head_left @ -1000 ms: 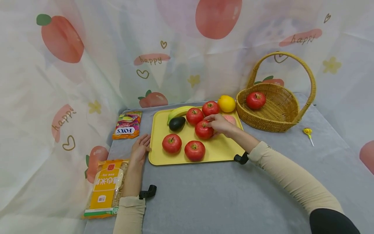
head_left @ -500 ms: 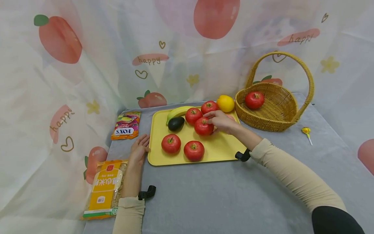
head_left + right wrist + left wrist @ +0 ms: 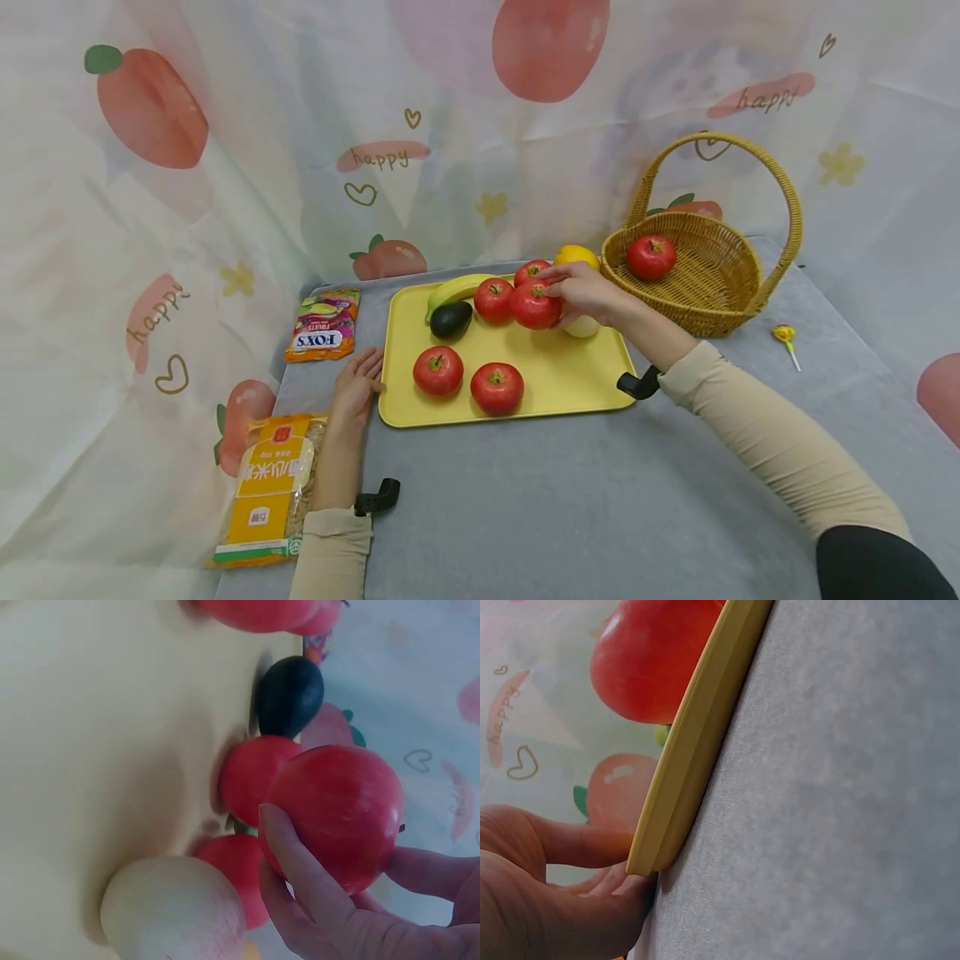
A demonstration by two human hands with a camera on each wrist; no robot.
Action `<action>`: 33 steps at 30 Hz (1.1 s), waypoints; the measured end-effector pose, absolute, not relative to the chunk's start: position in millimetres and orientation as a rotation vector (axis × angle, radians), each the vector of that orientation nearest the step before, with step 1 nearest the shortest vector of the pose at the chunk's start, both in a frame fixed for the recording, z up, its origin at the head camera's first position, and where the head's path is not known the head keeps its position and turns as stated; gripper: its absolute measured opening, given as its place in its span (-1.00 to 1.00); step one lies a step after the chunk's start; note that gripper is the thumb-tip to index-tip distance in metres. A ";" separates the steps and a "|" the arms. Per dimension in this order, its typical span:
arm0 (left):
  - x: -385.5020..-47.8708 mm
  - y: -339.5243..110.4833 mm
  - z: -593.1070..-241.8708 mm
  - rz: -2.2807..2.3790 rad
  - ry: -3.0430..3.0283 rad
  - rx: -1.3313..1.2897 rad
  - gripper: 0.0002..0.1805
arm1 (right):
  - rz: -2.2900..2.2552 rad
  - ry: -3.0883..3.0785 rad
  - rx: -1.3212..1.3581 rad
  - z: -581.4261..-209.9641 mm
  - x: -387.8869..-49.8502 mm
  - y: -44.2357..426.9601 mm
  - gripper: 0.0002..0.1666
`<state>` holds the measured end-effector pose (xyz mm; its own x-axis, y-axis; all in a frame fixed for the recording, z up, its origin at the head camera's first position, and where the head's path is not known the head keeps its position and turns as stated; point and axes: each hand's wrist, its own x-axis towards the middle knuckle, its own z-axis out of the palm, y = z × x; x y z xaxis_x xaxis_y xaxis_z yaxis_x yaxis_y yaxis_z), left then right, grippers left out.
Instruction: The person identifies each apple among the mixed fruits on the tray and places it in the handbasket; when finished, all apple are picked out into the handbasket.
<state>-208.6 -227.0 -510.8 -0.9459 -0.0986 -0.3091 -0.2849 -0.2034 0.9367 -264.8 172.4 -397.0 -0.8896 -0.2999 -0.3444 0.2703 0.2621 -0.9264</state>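
All the apples (image 3: 536, 305) I see here are glossy red, bright against the plain yellow tray (image 3: 570, 379), with a greenish-yellow banana (image 3: 459, 288), a near-black avocado (image 3: 451, 320) and a pale peach (image 3: 172, 907) flushed pink. The basket (image 3: 701, 320) is golden-brown weave, the tablecloth (image 3: 555, 500) grey, the white curtain (image 3: 450, 67) printed with red fruit (image 3: 550, 50), golden hearts (image 3: 172, 375) and yellow flowers (image 3: 842, 164).

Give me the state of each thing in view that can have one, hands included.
Right hand: gripping a red fruit, which is lifted off the tray
Left hand: touching the left edge of the tray
Yellow tray: resting on the table, loaded
Basket: upright, one fruit inside
Fox's packet: lying down; sealed or not, unclear
Orange bag: lying down, partly hidden
Lollipop: lying down
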 end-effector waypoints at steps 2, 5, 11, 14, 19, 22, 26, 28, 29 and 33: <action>-208.7 -227.3 -510.5 2.302 1.901 -0.464 -0.07 | -1.664 2.098 -0.026 -393.1 -267.4 175.5 -0.39; -209.5 -227.7 -510.6 2.307 1.904 -0.463 -0.07 | -1.653 2.130 -0.021 -387.5 -269.9 180.1 -0.38; -208.6 -228.6 -509.9 2.288 1.913 -0.472 -0.07 | -1.616 2.178 0.005 -379.3 -270.6 191.3 -0.38; -208.5 -229.4 -510.2 2.278 1.918 -0.478 -0.06 | -1.621 2.173 0.008 -375.3 -272.1 197.7 -0.37; -210.2 -229.9 -513.0 2.299 1.897 -0.456 -0.08 | -1.637 2.158 0.027 -368.9 -275.5 209.4 -0.37; -211.4 -229.6 -514.8 2.317 1.894 -0.432 -0.08 | -1.657 2.136 0.034 -365.6 -276.0 217.4 -0.37; -212.1 -228.0 -515.5 2.336 1.901 -0.399 -0.08 | -1.701 2.121 0.032 -362.6 -275.4 230.4 -0.37; -212.0 -227.2 -515.1 2.336 1.906 -0.382 -0.07 | -1.711 2.124 0.028 -361.5 -274.8 236.8 -0.36; -211.9 -226.9 -515.0 2.334 1.907 -0.387 -0.07 | -1.710 2.126 0.034 -360.9 -274.6 239.7 -0.36; -211.0 -227.0 -513.7 2.306 1.921 -0.417 -0.08 | -1.692 2.149 0.032 -356.8 -274.6 249.3 -0.35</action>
